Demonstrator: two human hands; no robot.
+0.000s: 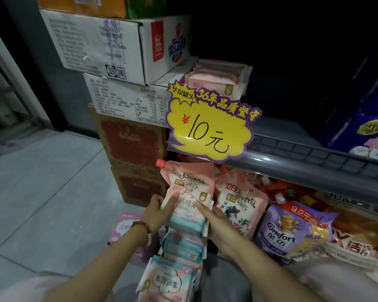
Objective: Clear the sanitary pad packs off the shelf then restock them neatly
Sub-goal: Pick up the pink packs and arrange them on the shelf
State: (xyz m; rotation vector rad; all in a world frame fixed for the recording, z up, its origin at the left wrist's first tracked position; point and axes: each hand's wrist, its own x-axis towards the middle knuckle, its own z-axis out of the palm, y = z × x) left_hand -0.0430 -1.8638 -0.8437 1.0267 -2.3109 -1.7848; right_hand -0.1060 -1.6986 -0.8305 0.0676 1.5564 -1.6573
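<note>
I see L hand gripping the top pad pack by its left edge, thumb on top. R hand holds the right edge, index laid straight. Pack's just above a pile of packs, in front of the lower-shelf pouches. More packs sit on the upper shelf.

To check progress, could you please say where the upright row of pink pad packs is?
Head view: the pink pad packs stand at the left end of the shelf, behind the yellow price sign, right of the cardboard boxes.
</note>
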